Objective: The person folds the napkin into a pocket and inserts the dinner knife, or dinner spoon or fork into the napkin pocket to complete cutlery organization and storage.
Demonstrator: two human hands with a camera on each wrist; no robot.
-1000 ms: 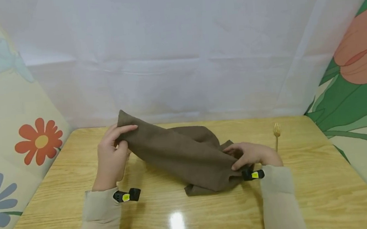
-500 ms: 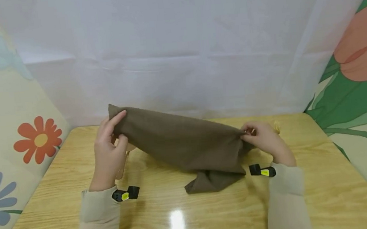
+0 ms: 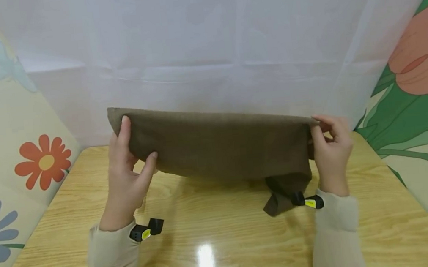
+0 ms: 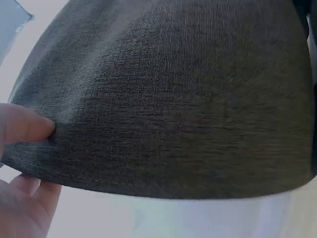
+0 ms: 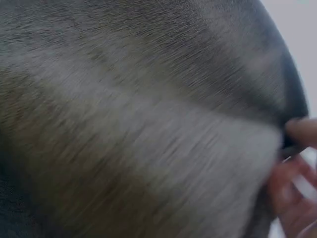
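Observation:
A brown cloth (image 3: pixel 215 146) is stretched between my two hands above the table, its top edge nearly straight and sloping slightly down to the right. My left hand (image 3: pixel 126 179) pinches the left end, with a finger and the thumb on the near face, and the other fingertips go behind the fabric. At the other upper corner, my right hand (image 3: pixel 331 148) pinches the cloth between thumb and fingers. A folded flap of the cloth hangs down at the lower right. In the left wrist view, the woven cloth (image 4: pixel 163 99) fills most of the picture; the right wrist view is blurred.
The wooden table (image 3: pixel 207 227) has a bright light reflection near its front. A white sheet (image 3: pixel 206 45) hangs behind it, and painted flower walls stand on both sides. Behind my left wrist, a small part of some object shows, too hidden to tell.
My right hand has moved right and up with its corner, and my left hand slightly left and up. The bunched cloth has spread out and lifted. The gold fork is now hidden.

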